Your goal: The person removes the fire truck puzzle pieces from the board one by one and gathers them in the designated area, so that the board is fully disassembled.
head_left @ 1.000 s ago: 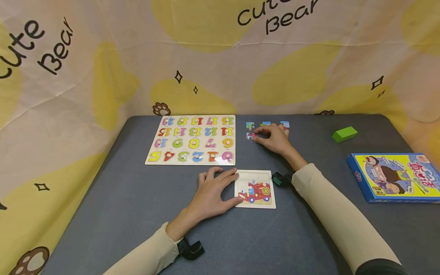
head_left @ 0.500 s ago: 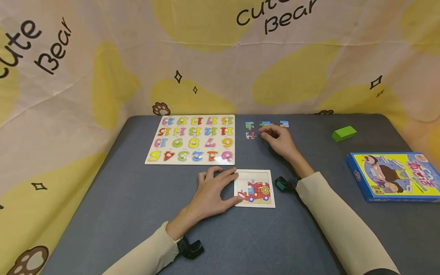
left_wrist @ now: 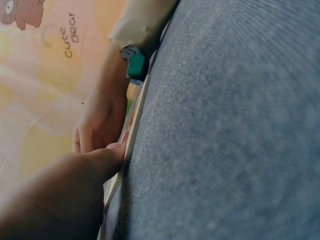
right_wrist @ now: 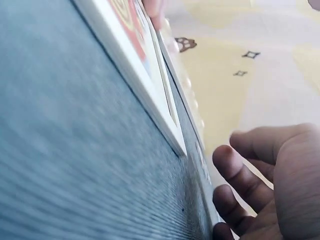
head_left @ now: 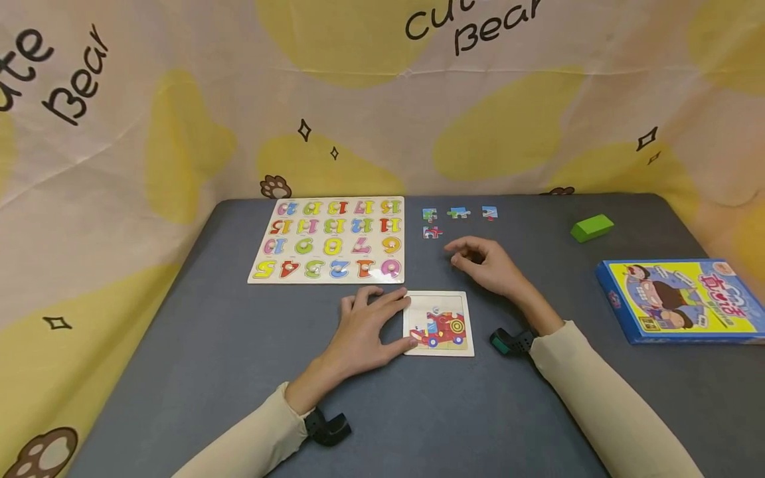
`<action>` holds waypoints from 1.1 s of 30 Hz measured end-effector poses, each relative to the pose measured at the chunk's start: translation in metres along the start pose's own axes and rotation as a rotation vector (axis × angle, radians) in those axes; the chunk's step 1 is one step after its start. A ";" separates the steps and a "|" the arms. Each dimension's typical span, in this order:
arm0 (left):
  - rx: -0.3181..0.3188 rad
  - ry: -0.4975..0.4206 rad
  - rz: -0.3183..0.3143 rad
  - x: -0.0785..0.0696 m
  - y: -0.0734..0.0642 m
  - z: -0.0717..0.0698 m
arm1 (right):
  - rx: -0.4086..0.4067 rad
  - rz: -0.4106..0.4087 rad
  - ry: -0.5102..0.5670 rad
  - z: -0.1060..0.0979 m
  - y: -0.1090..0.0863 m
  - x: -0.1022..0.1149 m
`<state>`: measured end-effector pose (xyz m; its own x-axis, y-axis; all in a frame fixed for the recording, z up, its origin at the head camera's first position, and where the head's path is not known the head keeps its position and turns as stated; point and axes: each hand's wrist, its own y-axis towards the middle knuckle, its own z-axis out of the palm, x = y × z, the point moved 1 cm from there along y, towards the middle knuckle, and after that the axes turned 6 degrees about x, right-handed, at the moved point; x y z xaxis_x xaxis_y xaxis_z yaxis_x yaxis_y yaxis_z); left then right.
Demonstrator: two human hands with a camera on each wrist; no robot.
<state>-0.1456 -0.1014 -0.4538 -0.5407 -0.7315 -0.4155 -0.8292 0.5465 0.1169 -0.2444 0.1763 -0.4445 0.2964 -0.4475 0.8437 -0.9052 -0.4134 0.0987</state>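
Note:
A small white jigsaw tray (head_left: 418, 305) lies flat, with a partly assembled red vehicle picture (head_left: 447, 330) inside. My left hand (head_left: 361, 335) rests at the tray's left side, fingers spread; its thumb and fingertips touch the edge. In the left wrist view that thumb (left_wrist: 112, 157) lies on the tray's rim. Beyond the tray's upper right corner hovers my right hand (head_left: 490, 265), fingers loosely bent, holding nothing. Farther back lie loose jigsaw pieces: a red one (head_left: 432, 232), a green-blue one (head_left: 429, 214), another green-blue one (head_left: 459, 212) and a mostly blue one (head_left: 490, 212).
A number puzzle board (head_left: 325, 240) lies at the back left, its digits upside down to me. On the right are a green block (head_left: 592, 228) and a blue-and-yellow box (head_left: 681, 299). A patterned cloth (head_left: 370, 99) hangs behind the grey table (head_left: 239, 372).
My right hand has drawn back from the red jigsaw piece, toward me and slightly right, leaving the piece on the table. The left hand stays at the tray.

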 end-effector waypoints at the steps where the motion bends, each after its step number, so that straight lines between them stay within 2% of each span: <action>1: 0.001 -0.002 0.000 0.000 0.000 0.000 | 0.020 -0.006 -0.005 0.001 -0.002 0.001; 10: -0.005 -0.014 0.013 -0.001 0.001 0.001 | 0.231 -0.157 -0.080 0.014 -0.021 0.018; 16: -0.007 -0.026 0.018 -0.001 0.001 0.002 | 0.346 -0.201 -0.177 0.021 -0.029 0.027; 26: 0.002 -0.034 0.009 -0.001 0.000 -0.002 | 0.419 -0.210 -0.245 0.021 -0.033 0.033; 33: -0.004 -0.021 0.013 -0.001 -0.001 -0.002 | 0.434 -0.205 -0.258 0.022 -0.035 0.035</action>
<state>-0.1447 -0.1019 -0.4517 -0.5485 -0.7153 -0.4331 -0.8227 0.5542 0.1265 -0.1959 0.1573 -0.4297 0.5683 -0.4804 0.6680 -0.6283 -0.7776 -0.0248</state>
